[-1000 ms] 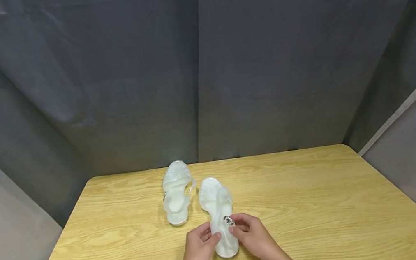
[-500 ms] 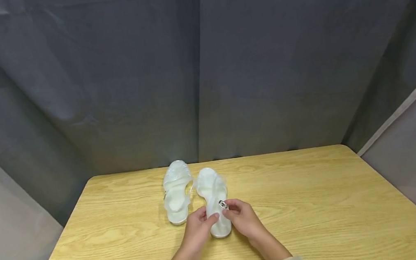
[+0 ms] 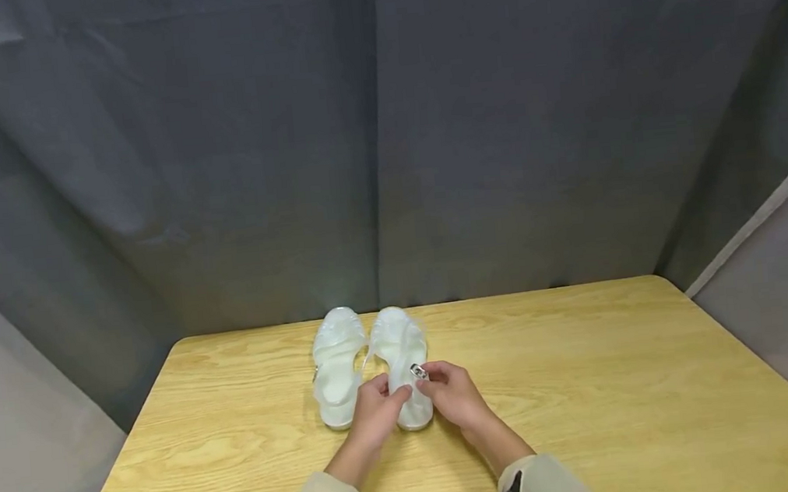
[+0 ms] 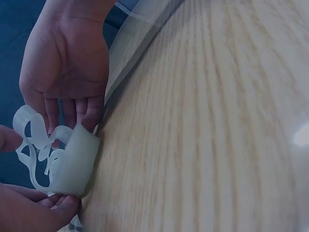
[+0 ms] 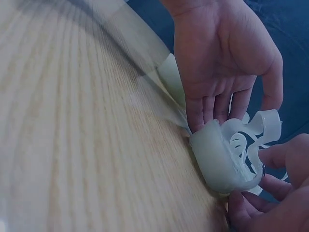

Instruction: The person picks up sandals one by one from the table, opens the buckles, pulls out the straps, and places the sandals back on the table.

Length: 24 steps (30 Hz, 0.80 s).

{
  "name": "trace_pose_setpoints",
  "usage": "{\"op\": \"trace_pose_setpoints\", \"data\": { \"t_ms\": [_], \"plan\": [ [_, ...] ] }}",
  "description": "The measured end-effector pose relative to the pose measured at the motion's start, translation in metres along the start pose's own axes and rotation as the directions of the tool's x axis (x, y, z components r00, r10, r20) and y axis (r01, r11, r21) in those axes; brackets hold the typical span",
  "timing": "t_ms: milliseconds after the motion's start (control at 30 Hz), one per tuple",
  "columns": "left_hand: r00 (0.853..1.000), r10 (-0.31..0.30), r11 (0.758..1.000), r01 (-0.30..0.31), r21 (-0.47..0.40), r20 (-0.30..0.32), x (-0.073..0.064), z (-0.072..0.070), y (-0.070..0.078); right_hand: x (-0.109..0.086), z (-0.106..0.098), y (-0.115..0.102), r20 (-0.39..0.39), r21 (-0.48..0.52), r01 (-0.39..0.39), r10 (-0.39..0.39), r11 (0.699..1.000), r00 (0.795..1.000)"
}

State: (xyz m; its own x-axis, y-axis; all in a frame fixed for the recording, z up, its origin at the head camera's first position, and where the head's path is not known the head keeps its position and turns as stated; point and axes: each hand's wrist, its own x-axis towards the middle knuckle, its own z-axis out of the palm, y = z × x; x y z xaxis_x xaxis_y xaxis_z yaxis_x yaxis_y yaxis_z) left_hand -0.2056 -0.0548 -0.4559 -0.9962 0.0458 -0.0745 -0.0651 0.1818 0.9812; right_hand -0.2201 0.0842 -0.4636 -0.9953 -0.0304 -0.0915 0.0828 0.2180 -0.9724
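Observation:
A pair of pale, translucent jelly sandals lies side by side at the back of the table, heels towards me. My left hand (image 3: 374, 408) grips the left side of the right-hand sandal (image 3: 396, 347) near its heel, thumb over the edge. On the opposite side my right hand (image 3: 455, 397) pinches the strap just beside its silver buckle (image 3: 418, 371). In the left wrist view, the rounded heel (image 4: 79, 159) sits right at the wood between both hands, with curled straps (image 4: 31, 125) above. The other sandal (image 3: 336, 353) lies untouched just left of my left hand.
The wood-grain table (image 3: 589, 385) spreads out on both sides of the sandals. Right behind its back edge hangs a dark grey curtain (image 3: 498, 151). Paler panels stand at the left (image 3: 17, 435) and right (image 3: 785, 298).
Both hands have moved the right-hand sandal away from me and slightly left, until it lies level with the other sandal. Sleeves have come into view. The other sandal has stayed put.

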Motion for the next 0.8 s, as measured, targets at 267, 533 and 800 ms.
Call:
{"op": "trace_pose_setpoints", "data": {
  "t_ms": [267,533,800],
  "plan": [
    [0.999,-0.027,1.000,0.027,0.007,-0.018,0.006,-0.002,0.000,0.010,0.004,-0.001,0.004,-0.013,-0.017,0.017,1.000,1.000],
    [1.000,-0.003,0.999,0.004,0.054,-0.024,0.004,-0.005,-0.003,0.012,0.009,0.000,0.002,0.005,-0.010,0.010,1.000,1.000],
    [0.995,0.044,0.988,-0.058,0.146,0.095,-0.009,-0.021,0.007,0.010,-0.003,-0.001,0.038,-0.052,0.022,-0.020,0.998,0.999]
  ]
}}
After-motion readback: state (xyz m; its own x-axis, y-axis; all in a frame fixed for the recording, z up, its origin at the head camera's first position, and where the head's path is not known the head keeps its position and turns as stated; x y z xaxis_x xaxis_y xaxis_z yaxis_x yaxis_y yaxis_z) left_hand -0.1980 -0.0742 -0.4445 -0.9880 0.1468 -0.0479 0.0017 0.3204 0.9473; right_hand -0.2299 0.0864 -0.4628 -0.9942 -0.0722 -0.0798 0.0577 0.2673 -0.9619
